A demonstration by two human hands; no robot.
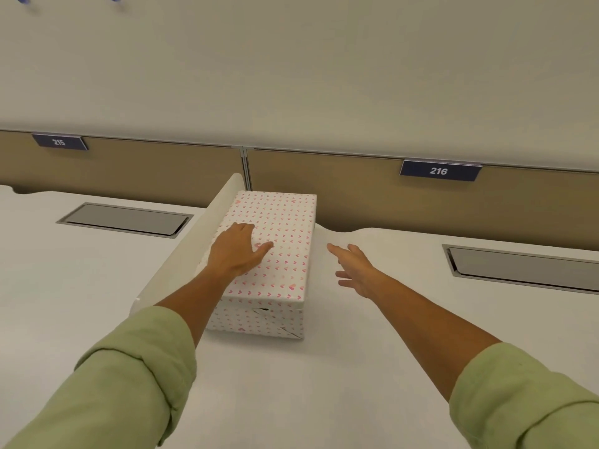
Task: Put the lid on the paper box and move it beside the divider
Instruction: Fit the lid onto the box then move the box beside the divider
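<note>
A white paper box (259, 320) printed with small pink hearts stands on the white desk, its matching lid (285, 241) closed on top. The box's left side lies against the low white divider (191, 244) that runs from the back panel toward me. My left hand (235, 251) rests flat on the lid's left half, fingers spread, gripping nothing. My right hand (355, 270) hovers open above the desk just right of the box, apart from it.
The white desk (308, 384) stretches on both sides of the divider. Grey cable hatches are set into it at the left (124, 220) and at the right (525, 267). A brown back panel carries number plates 215 (60, 142) and 216 (439, 170).
</note>
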